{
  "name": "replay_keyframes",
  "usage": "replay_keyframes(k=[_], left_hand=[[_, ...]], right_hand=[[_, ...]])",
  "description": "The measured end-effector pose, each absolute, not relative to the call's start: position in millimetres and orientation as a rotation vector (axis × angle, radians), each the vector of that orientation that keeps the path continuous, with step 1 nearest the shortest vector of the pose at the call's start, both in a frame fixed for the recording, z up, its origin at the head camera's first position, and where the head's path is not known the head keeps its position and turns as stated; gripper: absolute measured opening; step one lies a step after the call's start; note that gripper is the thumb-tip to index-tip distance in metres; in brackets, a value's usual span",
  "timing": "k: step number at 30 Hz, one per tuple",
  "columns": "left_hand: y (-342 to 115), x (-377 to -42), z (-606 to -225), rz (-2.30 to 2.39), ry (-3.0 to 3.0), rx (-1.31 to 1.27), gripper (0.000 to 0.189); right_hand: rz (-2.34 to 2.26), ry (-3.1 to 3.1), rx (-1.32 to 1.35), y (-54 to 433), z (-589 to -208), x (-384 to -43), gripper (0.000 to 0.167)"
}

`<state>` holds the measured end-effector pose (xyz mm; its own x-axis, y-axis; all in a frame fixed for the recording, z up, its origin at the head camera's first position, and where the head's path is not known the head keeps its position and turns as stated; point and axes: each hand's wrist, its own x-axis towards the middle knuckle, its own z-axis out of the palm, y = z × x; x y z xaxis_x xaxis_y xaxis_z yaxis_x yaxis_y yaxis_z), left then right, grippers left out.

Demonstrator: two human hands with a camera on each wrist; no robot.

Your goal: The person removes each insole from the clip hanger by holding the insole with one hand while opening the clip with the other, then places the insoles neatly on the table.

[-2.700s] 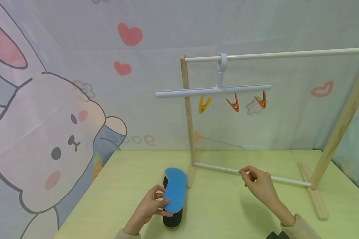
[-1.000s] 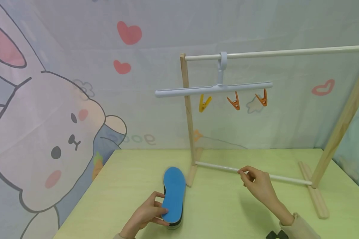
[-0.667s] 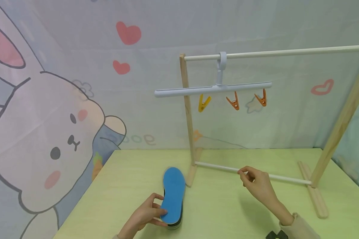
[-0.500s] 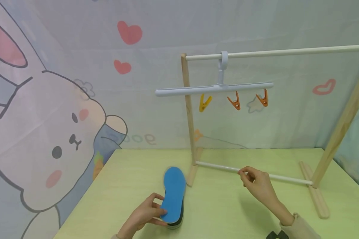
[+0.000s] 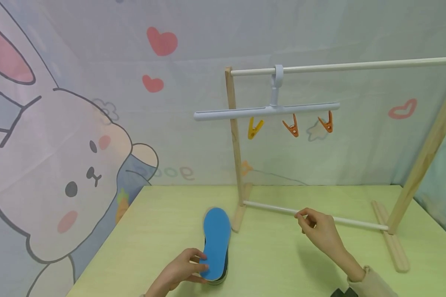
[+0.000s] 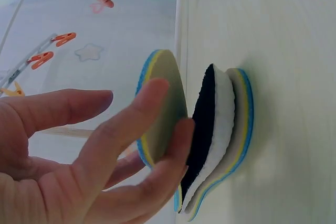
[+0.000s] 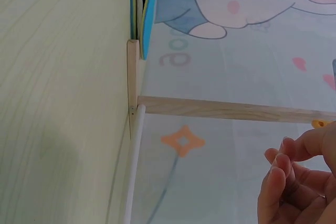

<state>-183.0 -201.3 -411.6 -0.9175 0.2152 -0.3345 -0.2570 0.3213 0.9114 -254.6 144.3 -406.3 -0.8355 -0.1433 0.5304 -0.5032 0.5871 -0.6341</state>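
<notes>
A blue insole (image 5: 217, 235) lies lengthwise over a stack of insoles at the table's left-middle. My left hand (image 5: 182, 268) pinches its near end, thumb on the blue face and fingers beneath. In the left wrist view the held insole (image 6: 170, 98), with blue and yellow layers and a beige underside, is raised from the stack at this end. Below it are a black insole with a white fuzzy edge (image 6: 215, 124) and another blue-edged insole (image 6: 245, 119) on the table. My right hand (image 5: 321, 231) hovers right of them, fingers loosely bent, nothing visible in them.
A wooden stand with a white top rod (image 5: 357, 66) and lower rod (image 5: 267, 207) stands behind. On it hangs a white hanger (image 5: 238, 114) with one yellow clip (image 5: 254, 128) and two orange clips (image 5: 292, 126). A printed cloth (image 5: 193, 136) covers the back.
The blue insole has come down from a steeper tilt, covering more of the black insole. My left hand has shifted toward the near edge. My right hand stays almost in place.
</notes>
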Motion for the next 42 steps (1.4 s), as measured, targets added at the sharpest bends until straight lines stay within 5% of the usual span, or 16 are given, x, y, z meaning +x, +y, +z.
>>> replay_keyframes(k=[42], left_hand=[[-190, -182, -408, 1.518, 2.332, -0.032, 0.042]], right_hand=[[1.171, -2.424, 0.505, 144, -407, -254, 0.009]])
